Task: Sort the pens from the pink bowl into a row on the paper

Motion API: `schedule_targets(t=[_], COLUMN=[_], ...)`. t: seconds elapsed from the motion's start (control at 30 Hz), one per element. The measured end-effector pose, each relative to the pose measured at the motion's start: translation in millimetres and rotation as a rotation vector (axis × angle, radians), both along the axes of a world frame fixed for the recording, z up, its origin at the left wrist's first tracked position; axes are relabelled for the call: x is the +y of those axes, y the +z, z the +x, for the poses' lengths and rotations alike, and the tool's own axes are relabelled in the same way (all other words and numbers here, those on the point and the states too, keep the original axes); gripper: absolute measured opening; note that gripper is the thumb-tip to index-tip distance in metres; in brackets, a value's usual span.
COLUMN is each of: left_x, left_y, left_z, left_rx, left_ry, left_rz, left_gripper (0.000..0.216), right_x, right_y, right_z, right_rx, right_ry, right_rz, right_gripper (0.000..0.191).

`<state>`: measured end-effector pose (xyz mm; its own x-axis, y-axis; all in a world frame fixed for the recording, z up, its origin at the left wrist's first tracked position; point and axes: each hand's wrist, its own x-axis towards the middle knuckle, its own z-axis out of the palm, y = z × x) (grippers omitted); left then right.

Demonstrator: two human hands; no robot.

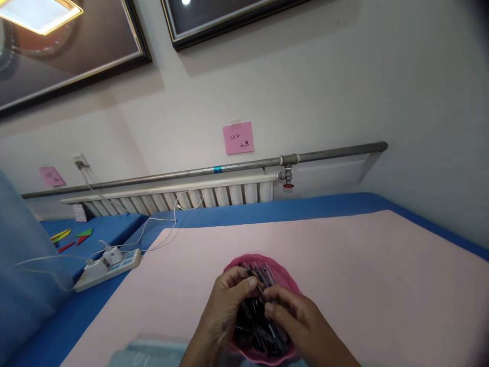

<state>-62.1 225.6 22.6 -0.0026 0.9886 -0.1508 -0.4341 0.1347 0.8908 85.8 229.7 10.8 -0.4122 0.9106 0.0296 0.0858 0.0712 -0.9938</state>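
Observation:
A pink bowl [284, 272] full of several small black stick-like parts [255, 326] sits on the pale pink table cover near me. My left hand [225, 306] is over the bowl's left side, fingers curled around some of the black parts. My right hand [298, 318] is over the right side, fingertips pinched on a black part between the two hands. What the parts are is too small to tell.
A white power strip [109, 265] with cables lies on the blue cloth at left. Coloured flat pieces [72, 237] lie further left. A radiator [183, 199] and pipe [229, 165] run along the wall, with a pink note [238, 137] above.

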Motion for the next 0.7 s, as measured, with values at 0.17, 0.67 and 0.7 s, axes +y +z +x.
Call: schedule_targets(t=[0.17, 0.67, 0.7], left_x=[4, 10, 10], left_y=[0.3, -7.7, -8.2], left_z=[-14, -56, -57], left_rx=[0.141, 0.761, 0.78], left_ry=[0.13, 0.263, 0.263], left_rz=[0.051, 0.053, 0.058], left_gripper=[0.033, 0.008, 0.008], right_x=[9, 27, 27], right_y=[7.0, 1.4, 1.9], right_z=[7, 20, 20], right_rx=[0.004, 0.042, 0.034], right_ry=[-0.144, -0.369, -0.376], right_rz=[0.019, 0.015, 0.013], right_gripper=[0.015, 0.022, 0.022])
